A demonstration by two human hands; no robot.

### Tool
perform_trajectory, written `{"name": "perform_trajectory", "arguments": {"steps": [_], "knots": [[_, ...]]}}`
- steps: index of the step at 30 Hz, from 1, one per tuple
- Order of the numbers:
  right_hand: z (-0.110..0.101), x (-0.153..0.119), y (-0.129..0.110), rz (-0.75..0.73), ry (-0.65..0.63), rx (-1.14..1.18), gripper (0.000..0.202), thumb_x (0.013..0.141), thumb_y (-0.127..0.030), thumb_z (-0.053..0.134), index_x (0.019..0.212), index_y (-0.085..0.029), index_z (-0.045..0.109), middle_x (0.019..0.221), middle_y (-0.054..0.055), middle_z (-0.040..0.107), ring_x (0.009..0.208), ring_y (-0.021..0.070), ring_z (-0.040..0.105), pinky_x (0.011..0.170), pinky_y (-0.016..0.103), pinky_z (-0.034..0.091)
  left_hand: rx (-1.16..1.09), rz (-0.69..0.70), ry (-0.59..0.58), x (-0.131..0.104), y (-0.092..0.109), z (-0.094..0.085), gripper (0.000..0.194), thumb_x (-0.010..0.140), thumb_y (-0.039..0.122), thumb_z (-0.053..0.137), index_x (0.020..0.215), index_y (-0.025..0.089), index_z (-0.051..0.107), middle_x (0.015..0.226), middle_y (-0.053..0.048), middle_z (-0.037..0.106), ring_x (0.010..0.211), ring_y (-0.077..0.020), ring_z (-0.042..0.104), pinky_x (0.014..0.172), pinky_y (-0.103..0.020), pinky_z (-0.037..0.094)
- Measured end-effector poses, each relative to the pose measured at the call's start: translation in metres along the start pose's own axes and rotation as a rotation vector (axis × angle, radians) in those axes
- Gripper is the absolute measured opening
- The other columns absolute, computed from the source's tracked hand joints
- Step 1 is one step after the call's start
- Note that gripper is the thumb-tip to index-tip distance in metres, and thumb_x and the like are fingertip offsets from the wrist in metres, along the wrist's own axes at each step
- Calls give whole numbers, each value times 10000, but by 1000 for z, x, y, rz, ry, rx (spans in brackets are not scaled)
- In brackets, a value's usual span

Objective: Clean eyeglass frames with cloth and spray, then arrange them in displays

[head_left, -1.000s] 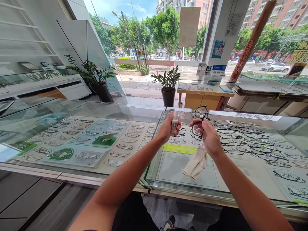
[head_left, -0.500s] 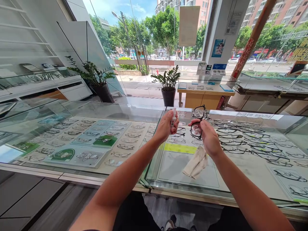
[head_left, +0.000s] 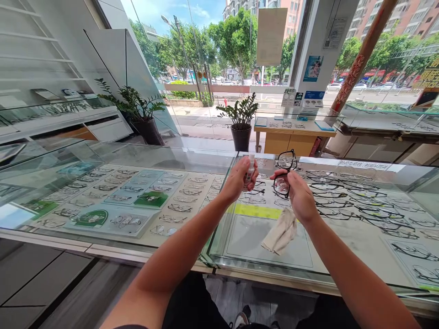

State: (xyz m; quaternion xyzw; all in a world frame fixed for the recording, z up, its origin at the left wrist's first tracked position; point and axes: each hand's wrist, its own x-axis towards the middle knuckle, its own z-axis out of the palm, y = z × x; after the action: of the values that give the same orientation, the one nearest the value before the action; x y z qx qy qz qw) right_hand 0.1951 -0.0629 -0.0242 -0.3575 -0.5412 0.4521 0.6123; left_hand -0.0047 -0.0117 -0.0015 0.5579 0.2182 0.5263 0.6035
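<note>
My left hand (head_left: 236, 180) is closed around a small clear spray bottle (head_left: 251, 160) with a white top, held upright above the glass counter. To its right, my right hand (head_left: 301, 195) pinches a pair of black-framed eyeglasses (head_left: 281, 185) near the bridge. The eyeglasses stand on end, one lens above the other, with a small gap between them and the bottle. Below my right hand a crumpled beige cloth (head_left: 280, 232) lies on the counter top (head_left: 247, 249). My fingers hide part of the bottle and the middle of the frame.
Rows of eyeglasses (head_left: 360, 196) fill the display case at the right, and more frames (head_left: 180, 208) lie under glass at the left. Beyond the counter stand a potted plant (head_left: 241, 135), a second one (head_left: 149, 130) and a wooden table (head_left: 291, 137) by the window.
Both hands have shifted very slightly to the right in the picture, along with a small movement of the view. The grips on the bottle and the eyeglasses stay the same.
</note>
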Motion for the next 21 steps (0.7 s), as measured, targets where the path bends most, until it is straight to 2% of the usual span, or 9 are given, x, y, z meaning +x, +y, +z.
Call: {"name": "perform_trajectory", "arguments": {"steps": [6,12,15,17,19,21], "knots": [[0,0,0,6,4,4,408,1077,-611,577,1143,-258,770,1143,74,797,952,240,656,803,384,486,50,52,27,2,-5,-5,563,927,762,729,999,240,531,671,100,519,407,-44,380,396,-186,340],[-1,-1,1,1,-13,25,383,1085,-582,582,1155,-258,772,1149,69,796,957,230,627,803,370,457,85,87,132,13,-6,-26,571,930,778,711,927,231,545,649,86,499,392,-39,345,370,-183,286],[-2,-1,2,-4,-19,29,375,1091,-572,578,1160,-260,776,1146,66,797,977,228,625,806,364,449,158,128,223,26,-8,-49,576,951,811,648,953,244,541,675,68,514,425,-66,400,400,-210,344],[-3,1,2,-10,-15,38,361,1093,-559,580,1146,-262,778,1145,65,798,981,228,631,800,364,447,278,180,327,36,-11,-73,566,972,807,612,944,250,513,688,56,522,482,-91,469,468,-237,421],[-4,2,3,-18,-10,45,349,1091,-549,583,1134,-264,779,1139,63,797,964,227,634,786,364,446,378,216,423,44,-15,-101,509,996,723,643,916,251,471,696,53,524,548,-101,509,559,-248,461],[-6,4,5,-25,-9,43,344,1089,-545,585,1131,-265,780,1130,61,793,942,223,631,773,364,444,458,221,504,49,-21,-129,412,1008,575,692,916,249,456,704,55,527,587,-101,507,599,-245,440]]}}
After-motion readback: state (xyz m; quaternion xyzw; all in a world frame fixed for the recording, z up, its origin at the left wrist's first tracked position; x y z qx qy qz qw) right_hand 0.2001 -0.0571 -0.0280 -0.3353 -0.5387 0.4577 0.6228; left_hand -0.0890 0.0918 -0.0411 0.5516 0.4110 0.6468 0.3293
